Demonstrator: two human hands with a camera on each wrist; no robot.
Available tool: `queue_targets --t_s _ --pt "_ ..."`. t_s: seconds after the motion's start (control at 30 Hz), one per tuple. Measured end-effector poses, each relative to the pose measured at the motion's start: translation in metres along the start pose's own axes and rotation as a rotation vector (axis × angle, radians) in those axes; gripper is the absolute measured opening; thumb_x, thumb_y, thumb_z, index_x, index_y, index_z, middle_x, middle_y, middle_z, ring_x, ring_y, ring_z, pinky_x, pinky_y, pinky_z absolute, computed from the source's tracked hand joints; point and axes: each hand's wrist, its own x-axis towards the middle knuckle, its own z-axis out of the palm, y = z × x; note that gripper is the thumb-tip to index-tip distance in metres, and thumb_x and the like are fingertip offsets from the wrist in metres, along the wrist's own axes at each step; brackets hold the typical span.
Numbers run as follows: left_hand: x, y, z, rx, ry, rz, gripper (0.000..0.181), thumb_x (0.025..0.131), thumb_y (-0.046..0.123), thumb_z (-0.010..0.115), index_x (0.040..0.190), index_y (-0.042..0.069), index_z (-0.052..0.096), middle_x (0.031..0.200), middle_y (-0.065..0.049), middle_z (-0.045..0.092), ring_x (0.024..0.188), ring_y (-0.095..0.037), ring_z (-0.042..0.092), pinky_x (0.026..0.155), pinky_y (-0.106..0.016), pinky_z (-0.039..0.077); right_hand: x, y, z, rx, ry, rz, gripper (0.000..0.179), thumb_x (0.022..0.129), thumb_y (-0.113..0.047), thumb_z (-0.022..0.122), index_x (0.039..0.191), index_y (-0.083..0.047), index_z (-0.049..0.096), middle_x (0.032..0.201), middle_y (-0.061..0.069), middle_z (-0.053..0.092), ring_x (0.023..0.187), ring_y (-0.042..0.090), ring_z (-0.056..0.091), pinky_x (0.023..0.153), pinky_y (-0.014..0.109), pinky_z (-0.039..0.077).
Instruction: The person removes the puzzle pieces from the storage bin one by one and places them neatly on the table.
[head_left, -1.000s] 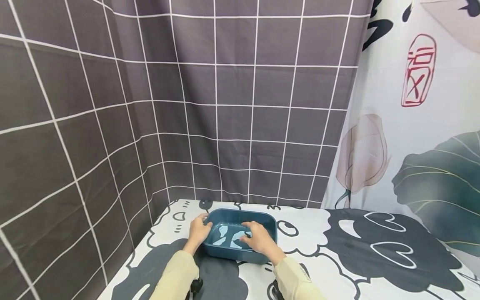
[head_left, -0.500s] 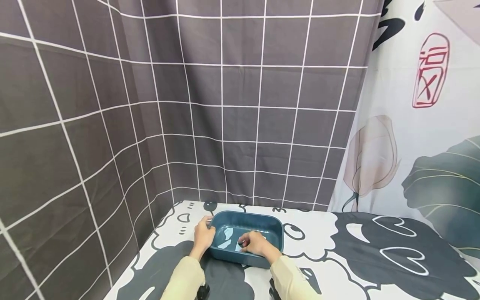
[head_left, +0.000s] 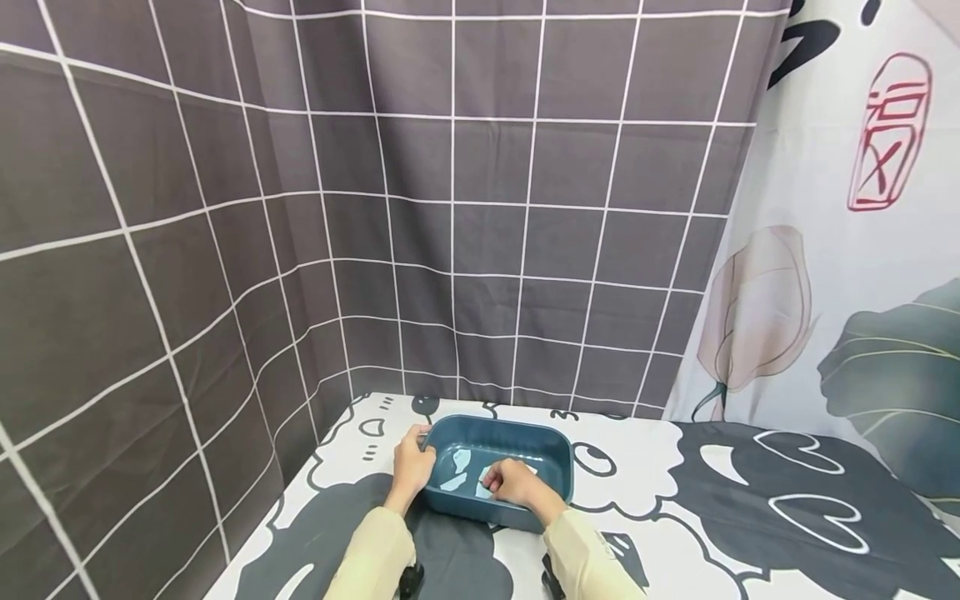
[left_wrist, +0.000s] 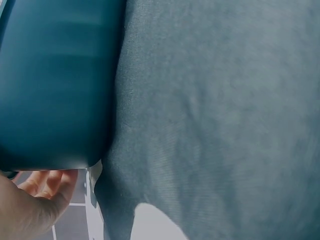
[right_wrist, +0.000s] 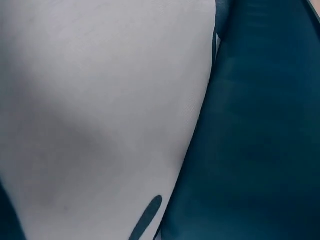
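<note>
A dark teal rectangular basin (head_left: 498, 427) stands on the patterned cloth, and flat pale-blue pieces (head_left: 462, 459) lie on its bottom. At the basin's left end, my left hand (head_left: 411, 463) grips the wall, thumb on the rim side. In the left wrist view the fingers (left_wrist: 51, 182) curl beneath that end. My right hand (head_left: 517, 483) reaches inside the basin with curled fingers. Its fingertips come together on one pale-blue piece (head_left: 482, 492) and appear to pinch it, though the contact is small in view. The right wrist view shows the basin's outer side (right_wrist: 260, 130), not the fingers.
A white and dark grey cartoon-print cloth (head_left: 622, 483) covers the table. Behind it hangs a grey curtain with a white grid (head_left: 480, 242). To the right hangs a white curtain with flower and leaf prints (head_left: 757, 308).
My right hand's fingers, spread over the basin's bottom a second ago, have lowered and curled together at a pale-blue piece. My left hand stays at the left wall. The head view has shifted slightly.
</note>
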Motion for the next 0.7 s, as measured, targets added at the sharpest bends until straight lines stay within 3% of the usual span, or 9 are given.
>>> queue_targets --t_s 0.3,0.5,0.7 --pt "0.000 -0.008 0.002 -0.014 0.035 0.104 0.038 0.077 0.000 0.053 0.113 0.000 0.064 0.096 -0.024 0.068 0.090 -0.042 0.064 0.081 -0.051 0.047 -0.003 0.003 -0.007 -0.016 0.018 0.009 0.016 0.071 0.003 0.077 0.084 0.002 0.068 0.070 0.003 0.060 0.066 0.006 0.048 0.066 0.021 0.043" --pt "-0.003 0.000 -0.001 -0.006 -0.007 0.027 0.039 0.078 -0.003 0.054 0.116 -0.002 0.063 0.104 -0.027 0.068 0.100 -0.044 0.063 0.090 -0.055 0.046 -0.012 0.004 -0.019 -0.061 -0.025 0.064 0.018 0.069 0.009 0.072 0.085 0.002 0.067 0.074 0.004 0.059 0.070 0.012 0.049 0.068 0.025 0.042" --pt "0.001 0.001 0.001 0.026 -0.009 0.016 0.039 0.080 -0.003 0.053 0.118 -0.002 0.062 0.105 -0.027 0.068 0.100 -0.042 0.064 0.090 -0.054 0.046 -0.016 0.003 -0.027 -0.075 -0.059 0.117 0.028 0.067 0.017 0.057 0.087 0.001 0.069 0.072 0.001 0.055 0.070 0.013 0.047 0.067 0.024 0.039"
